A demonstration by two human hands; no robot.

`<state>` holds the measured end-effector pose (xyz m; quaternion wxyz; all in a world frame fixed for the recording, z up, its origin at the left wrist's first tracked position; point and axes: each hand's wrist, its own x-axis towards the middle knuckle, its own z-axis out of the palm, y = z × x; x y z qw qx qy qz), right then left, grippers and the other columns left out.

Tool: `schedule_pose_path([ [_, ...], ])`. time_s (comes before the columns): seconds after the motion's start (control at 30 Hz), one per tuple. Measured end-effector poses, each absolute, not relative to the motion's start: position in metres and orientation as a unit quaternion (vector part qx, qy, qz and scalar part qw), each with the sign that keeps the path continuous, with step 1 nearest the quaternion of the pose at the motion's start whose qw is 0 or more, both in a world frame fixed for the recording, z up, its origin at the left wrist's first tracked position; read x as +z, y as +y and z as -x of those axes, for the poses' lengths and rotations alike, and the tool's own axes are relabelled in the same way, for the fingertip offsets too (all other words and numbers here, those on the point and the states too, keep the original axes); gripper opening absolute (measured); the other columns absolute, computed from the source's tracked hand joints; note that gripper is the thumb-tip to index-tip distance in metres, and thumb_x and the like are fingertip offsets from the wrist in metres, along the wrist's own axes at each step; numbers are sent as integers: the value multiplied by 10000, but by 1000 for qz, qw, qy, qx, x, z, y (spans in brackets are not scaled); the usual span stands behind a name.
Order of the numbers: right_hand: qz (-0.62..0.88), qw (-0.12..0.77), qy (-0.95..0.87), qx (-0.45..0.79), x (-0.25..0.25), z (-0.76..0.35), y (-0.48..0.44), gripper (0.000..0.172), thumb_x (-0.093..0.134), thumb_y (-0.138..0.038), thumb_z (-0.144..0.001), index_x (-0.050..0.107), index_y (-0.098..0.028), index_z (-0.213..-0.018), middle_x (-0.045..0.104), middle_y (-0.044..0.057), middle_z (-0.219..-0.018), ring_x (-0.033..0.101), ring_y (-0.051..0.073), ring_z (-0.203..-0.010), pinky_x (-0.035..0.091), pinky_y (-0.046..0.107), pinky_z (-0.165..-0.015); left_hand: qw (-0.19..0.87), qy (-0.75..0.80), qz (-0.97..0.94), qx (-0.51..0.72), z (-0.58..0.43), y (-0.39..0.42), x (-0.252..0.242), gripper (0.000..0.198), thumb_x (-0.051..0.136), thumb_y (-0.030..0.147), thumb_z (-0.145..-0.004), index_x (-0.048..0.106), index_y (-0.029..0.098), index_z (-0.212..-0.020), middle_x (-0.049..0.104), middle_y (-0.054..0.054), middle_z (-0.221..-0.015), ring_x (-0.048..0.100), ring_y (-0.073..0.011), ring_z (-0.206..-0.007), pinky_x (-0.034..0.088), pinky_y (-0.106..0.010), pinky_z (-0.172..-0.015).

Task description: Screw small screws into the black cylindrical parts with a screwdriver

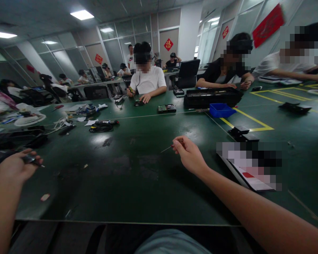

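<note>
My right hand (187, 153) is closed around the handle of a screwdriver (166, 149), whose thin metal shaft points left above the green table (137, 201). At the left, my left hand (16, 165) is closed on a small dark object (29, 158) with a pale thin tip sticking out on its right side. What kind of thing it is, I cannot make out. Between the hands, a small tan scrap (86, 165) lies on the tabletop. A pale reddish-edged piece (45, 197) rests nearer the front edge.
A flat box (254, 176), partly blurred out, lies by my right forearm. Farther off are black parts (241, 133), a blue bin (221, 110), a long black tray (213, 98), a circuit board (166, 108) and coiled black cables (103, 126). Co-workers sit across the table.
</note>
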<state>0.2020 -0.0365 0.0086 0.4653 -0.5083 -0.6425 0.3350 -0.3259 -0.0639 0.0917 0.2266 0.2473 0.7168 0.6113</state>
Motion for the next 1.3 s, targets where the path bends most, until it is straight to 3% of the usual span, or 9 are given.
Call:
schedule_pose_path([
  [0.1, 504, 465, -646, 335, 7, -203, -35, 235, 482, -427, -988, 610, -230, -994, 676, 36, -881, 631, 196, -782, 495, 354, -733, 267, 694, -179, 644, 297, -55, 99, 222, 463, -38, -668, 503, 139, -796, 479, -14, -711, 461, -133, -621, 436, -242, -596],
  [0.27, 509, 460, -647, 333, 8, -203, -36, 235, 482, -425, -986, 613, -230, -993, 681, 40, -881, 631, 197, -779, 495, 352, -732, 325, 625, -239, 669, 251, -41, 104, 230, 486, -15, -693, 557, 134, -853, 505, -15, -734, 470, -131, -630, 468, -275, -648],
  [0.5, 507, 462, -644, 338, 7, -204, -36, 241, 481, -434, -991, 617, -235, -1007, 679, 41, -899, 637, 200, -798, 500, 357, -736, 441, 523, -315, 658, 180, -18, 105, 323, 493, 18, -614, 575, 118, -911, 514, -34, -733, 478, -152, -632, 444, -268, -610],
  [0.73, 513, 460, -643, 334, 9, -204, -37, 238, 481, -430, -991, 618, -235, -1001, 677, 40, -892, 630, 197, -789, 496, 364, -743, 515, 450, -351, 639, 101, -1, 101, 280, 453, 59, -710, 581, 120, -952, 523, -34, -724, 475, -141, -564, 456, -294, -612],
  [0.97, 509, 467, -644, 329, 9, -204, -36, 225, 486, -419, -983, 611, -233, -971, 674, 36, -860, 621, 192, -755, 485, 346, -714, 579, 381, -420, 586, 35, 3, 80, 332, 525, 94, -697, 585, 132, -1021, 539, -38, -772, 518, -152, -639, 441, -295, -630],
  [1.3, 506, 472, -646, 322, 4, -204, -34, 227, 485, -421, -983, 619, -238, -981, 675, 32, -861, 627, 194, -761, 471, 345, -711, 527, 434, -542, 491, -4, -2, 23, 437, 509, 120, -704, 550, 184, -1134, 576, -38, -837, 536, -171, -688, 410, -344, -719],
])
